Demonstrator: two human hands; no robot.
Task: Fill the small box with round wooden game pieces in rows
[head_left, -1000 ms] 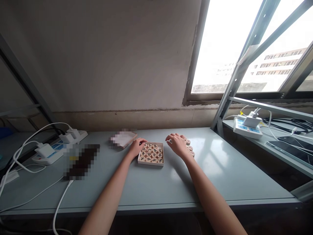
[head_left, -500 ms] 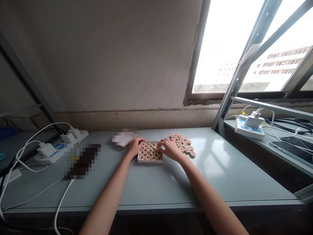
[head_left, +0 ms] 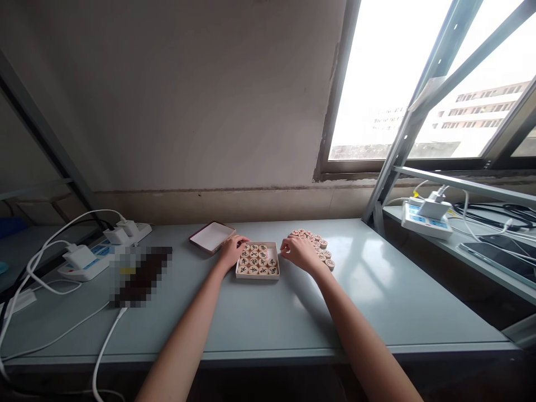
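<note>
A shallow white box (head_left: 257,276) stands on the desk, holding rows of round wooden Chinese chess pieces (head_left: 253,261) with dark characters. Bare box floor shows at its upper right. My left hand (head_left: 231,252) grips the box's left rim, fingers bent over its far corner. Just off the box's right side, my right hand (head_left: 302,253) is closed with the fingertips bunched; whatever they hold, if anything, is hidden. Loose chess pieces with red characters (head_left: 321,243) lie grouped beyond and right of this hand, which covers part of them.
Behind my left hand lies the box lid (head_left: 213,237), inside up. Left of it are a blurred dark object (head_left: 142,276), white cables and a power strip (head_left: 90,259) with chargers. A metal shelf post (head_left: 387,178) rises at the desk's right back corner, beside another power strip (head_left: 427,218).
My right hand has moved right, from over the box's right side to beside the loose pieces, uncovering the box's upper right. My left hand has stayed at the rim.
</note>
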